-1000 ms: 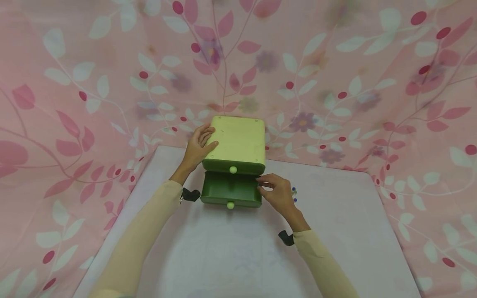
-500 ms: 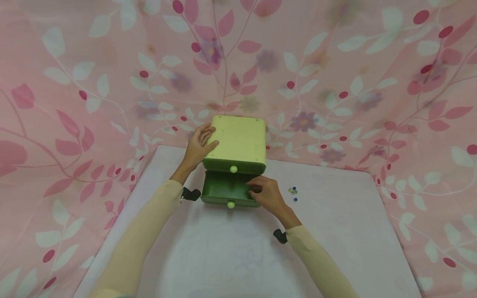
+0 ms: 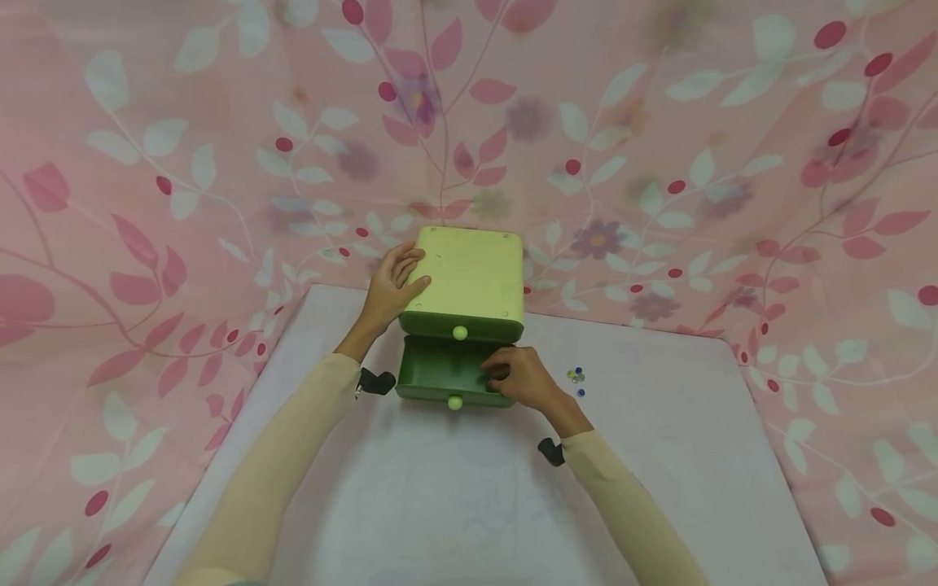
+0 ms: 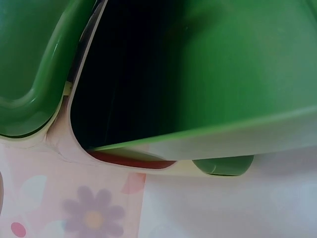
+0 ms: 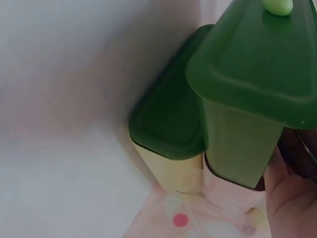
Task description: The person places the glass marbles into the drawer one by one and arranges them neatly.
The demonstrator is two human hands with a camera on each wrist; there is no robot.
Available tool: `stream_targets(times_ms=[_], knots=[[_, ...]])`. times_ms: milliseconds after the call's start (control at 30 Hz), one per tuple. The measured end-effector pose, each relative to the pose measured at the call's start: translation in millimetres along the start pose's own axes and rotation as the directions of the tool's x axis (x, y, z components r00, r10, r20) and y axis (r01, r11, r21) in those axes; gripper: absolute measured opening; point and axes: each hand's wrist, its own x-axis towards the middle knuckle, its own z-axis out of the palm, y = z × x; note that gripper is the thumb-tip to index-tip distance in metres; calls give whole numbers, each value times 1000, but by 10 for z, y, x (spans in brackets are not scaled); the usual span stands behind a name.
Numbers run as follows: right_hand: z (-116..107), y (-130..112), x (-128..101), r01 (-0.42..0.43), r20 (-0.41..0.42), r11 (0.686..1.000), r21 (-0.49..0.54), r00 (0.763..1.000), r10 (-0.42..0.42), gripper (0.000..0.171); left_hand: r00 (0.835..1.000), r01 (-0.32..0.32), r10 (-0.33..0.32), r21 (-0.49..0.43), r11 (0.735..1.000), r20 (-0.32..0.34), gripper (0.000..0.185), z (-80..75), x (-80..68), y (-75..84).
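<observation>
A small yellow chest (image 3: 472,273) with green drawers stands at the back of the table. Its upper drawer (image 3: 440,325) is closed, and the drawer below it (image 3: 432,366) is pulled out, with a pale green knob (image 3: 455,403). My left hand (image 3: 392,285) rests on the chest's left side, fingers along the side and thumb on top. My right hand (image 3: 523,378) reaches over the pulled-out drawer's right wall, fingertips bent inside; I cannot tell whether they hold anything. The right wrist view shows part of this hand (image 5: 292,198) beside the drawer's outer wall.
Several small glass beads (image 3: 576,376), some blue, lie on the white table (image 3: 645,456) right of the chest. Another closed green drawer (image 5: 168,109) sits below the pulled-out one. A pink floral cloth (image 3: 469,122) hangs close behind the chest.
My right hand has moved left from the drawer's right edge to over its inside, uncovering more of the beads. The left hand and the chest have stayed in place.
</observation>
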Motion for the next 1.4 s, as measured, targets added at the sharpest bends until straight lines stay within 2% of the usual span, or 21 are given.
stream_targets(times_ms=[200,400,800,1400], knots=[[-21,19,35,-26,79,999,-23,997,28,25,1000,0,0,-4,1000,-2,71,-4,-2,-13],[-33,25,53,-5,114,1000,-10,993,6,26,1000,3,-3,-5,1000,-4,71,-3,-2,-6],[-48,6,55,-9,129,1000,-16,992,11,27,1000,-3,3,1,1000,0,70,-3,-4,3],[-20,8,50,-33,95,999,-19,995,35,25,1000,-9,9,-3,1000,1,71,-5,-7,0]])
